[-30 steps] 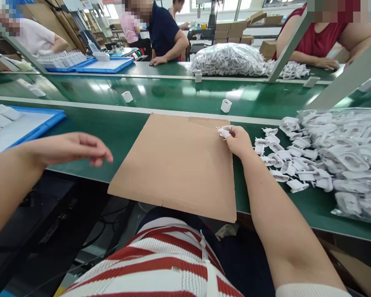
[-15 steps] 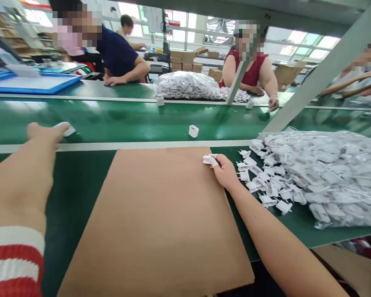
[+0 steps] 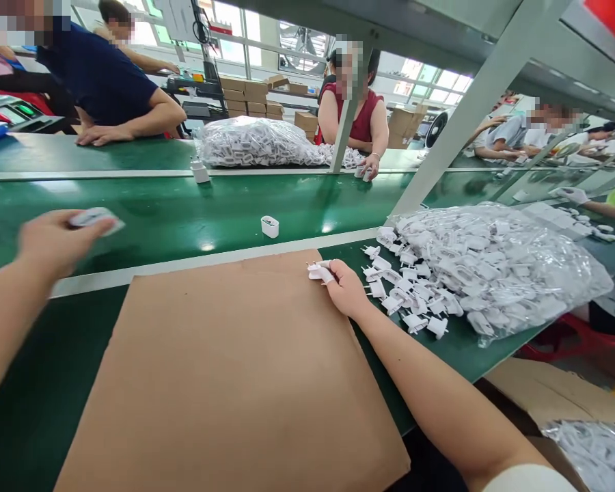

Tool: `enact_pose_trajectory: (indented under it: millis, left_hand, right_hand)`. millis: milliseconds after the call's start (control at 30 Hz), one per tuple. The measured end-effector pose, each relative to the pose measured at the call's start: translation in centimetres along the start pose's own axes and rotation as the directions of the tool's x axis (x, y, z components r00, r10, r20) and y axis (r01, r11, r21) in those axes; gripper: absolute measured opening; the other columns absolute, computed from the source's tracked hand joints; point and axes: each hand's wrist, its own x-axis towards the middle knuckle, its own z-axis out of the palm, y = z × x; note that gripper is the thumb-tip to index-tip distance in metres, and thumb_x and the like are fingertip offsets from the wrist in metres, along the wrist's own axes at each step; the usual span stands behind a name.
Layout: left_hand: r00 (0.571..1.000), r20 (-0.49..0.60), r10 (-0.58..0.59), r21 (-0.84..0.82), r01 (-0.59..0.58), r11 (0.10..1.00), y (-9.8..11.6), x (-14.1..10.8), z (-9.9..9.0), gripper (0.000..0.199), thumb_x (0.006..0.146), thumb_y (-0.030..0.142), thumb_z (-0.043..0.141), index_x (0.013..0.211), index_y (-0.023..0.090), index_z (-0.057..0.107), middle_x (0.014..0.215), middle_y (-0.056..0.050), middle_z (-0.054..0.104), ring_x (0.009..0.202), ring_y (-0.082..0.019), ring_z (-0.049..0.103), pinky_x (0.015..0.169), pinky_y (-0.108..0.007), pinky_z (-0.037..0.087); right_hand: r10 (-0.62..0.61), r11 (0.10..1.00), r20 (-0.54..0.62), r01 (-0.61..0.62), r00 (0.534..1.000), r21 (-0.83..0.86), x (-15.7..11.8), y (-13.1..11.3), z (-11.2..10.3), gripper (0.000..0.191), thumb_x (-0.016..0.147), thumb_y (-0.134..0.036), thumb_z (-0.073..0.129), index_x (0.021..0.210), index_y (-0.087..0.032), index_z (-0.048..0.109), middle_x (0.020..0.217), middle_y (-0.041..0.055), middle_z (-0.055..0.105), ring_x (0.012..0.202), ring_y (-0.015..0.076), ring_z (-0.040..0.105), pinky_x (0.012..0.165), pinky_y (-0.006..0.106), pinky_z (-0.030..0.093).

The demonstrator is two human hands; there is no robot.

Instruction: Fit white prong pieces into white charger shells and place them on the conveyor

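Left hand (image 3: 48, 239), fingers around blurred white piece (image 3: 91, 216); right hand (image 3: 347, 290), fingers around pronged plug (image 3: 316, 272) over cardboard (image 3: 225, 369)

From here I see brown cartons (image 3: 249, 97) stacked at the back, a co-worker in a navy shirt (image 3: 102, 75) leaning on the far worktop (image 3: 35, 152), and a black fan (image 3: 435, 128) partly behind a slanting metal post (image 3: 495, 82)

The left forearm (image 3: 15, 307) reaches forward, and the left hand (image 3: 56, 239) is closed, as far as the slight blur shows, in a pinching grip. The right forearm (image 3: 430, 383) slants inward; the right hand (image 3: 347, 290) also grips.
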Motion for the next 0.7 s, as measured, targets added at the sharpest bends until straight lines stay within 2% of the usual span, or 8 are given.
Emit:
enact_pose_trajectory:
  millis: [67,133,167,233,300,433,533,700]
  left_hand:
    - [0.966,0.127,0.223,-0.176,-0.199,0.964,4.1,-2.4,1.9,0.061,0.086,0.057,0.07,0.132,0.018,0.066,0.126,-0.002,0.068,0.106,-0.022,0.062,0.111,-0.047,0.046]
    - [0.806,0.267,0.528,-0.329,-0.439,0.836,8.6,-4.7,3.8,0.052,0.08,0.053,0.077,0.117,0.017,0.075,0.154,-0.004,0.049,0.13,-0.028,0.053,0.122,-0.043,0.033]
    - [0.746,0.331,0.577,-0.36,-0.466,0.809,10.7,-5.7,4.8,0.049,0.075,0.052,0.082,0.111,0.018,0.078,0.163,-0.004,0.036,0.143,-0.031,0.042,0.125,-0.042,0.026]
    - [0.703,0.435,0.563,-0.39,-0.417,0.821,14.2,-7.2,6.4,0.048,0.066,0.05,0.089,0.104,0.021,0.081,0.168,-0.003,0.024,0.153,-0.035,0.025,0.127,-0.042,0.019]
    - [0.708,0.482,0.516,-0.455,-0.301,0.838,16.7,-8.1,7.7,0.051,0.057,0.049,0.094,0.1,0.023,0.082,0.166,-0.004,0.029,0.151,-0.037,0.028,0.126,-0.042,0.023]
    - [0.737,0.477,0.478,-0.562,-0.161,0.811,19.8,-8.8,9.3,0.068,0.046,0.055,0.095,0.1,0.016,0.081,0.132,-0.012,0.065,0.117,-0.033,0.061,0.101,-0.035,0.05]
    - [0.785,0.401,0.472,-0.56,-0.198,0.805,21.0,-9.8,9.5,0.074,0.044,0.059,0.094,0.1,0.014,0.079,0.117,-0.011,0.068,0.101,-0.029,0.064,0.086,-0.031,0.053]
    - [0.791,0.281,0.544,-0.501,-0.362,0.786,20.4,-15.7,7.4,0.064,0.053,0.066,0.087,0.101,0.024,0.081,0.132,-0.006,0.057,0.115,-0.029,0.059,0.103,-0.03,0.048]
  right_hand:
    - [-0.009,1.0,0.0,0.009,1.0,-0.001,0.0,0.2,0.0,0.017,0.094,-0.031,0.046,0.088,-0.024,0.06,0.094,0.0036,0.061,0.086,0.0215,0.06,0.082,0.037,0.051]
    - [-0.008,1.0,0.002,0.008,1.0,0.024,0.1,0.4,0.0,0.018,0.094,-0.032,0.046,0.091,-0.024,0.061,0.096,0.0042,0.062,0.089,0.022,0.061,0.083,0.037,0.051]
    - [-0.004,0.999,0.003,0.004,1.0,0.04,0.1,0.5,0.1,0.019,0.094,-0.033,0.046,0.094,-0.024,0.063,0.098,0.0045,0.063,0.09,0.0221,0.061,0.083,0.037,0.051]
    - [0.004,0.998,0.003,-0.004,1.0,0.064,0.2,0.6,0.1,0.02,0.094,-0.032,0.046,0.098,-0.024,0.064,0.1,0.0048,0.064,0.09,0.0219,0.061,0.083,0.037,0.051]
    - [-0.015,0.997,-0.002,0.015,1.0,0.08,0.2,0.5,0.2,0.021,0.093,-0.031,0.048,0.1,-0.024,0.066,0.102,0.0051,0.066,0.093,0.0221,0.062,0.087,0.038,0.05]
    - [-0.061,0.989,-0.012,0.062,0.998,0.132,0.5,0.3,0.5,0.021,0.094,-0.03,0.051,0.104,-0.024,0.069,0.106,0.0056,0.068,0.1,0.0223,0.064,0.095,0.039,0.049]
    - [-0.057,0.982,-0.01,0.058,0.998,0.181,0.9,0.1,0.5,0.02,0.092,-0.024,0.055,0.106,-0.025,0.069,0.106,0.0049,0.068,0.098,0.0215,0.064,0.093,0.037,0.051]
    - [-0.014,0.991,-0.005,0.015,1.0,0.132,1.3,-0.3,0.1,0.013,0.085,-0.015,0.057,0.084,-0.023,0.067,0.101,0.0054,0.058,0.085,0.0194,0.059,0.085,0.037,0.052]
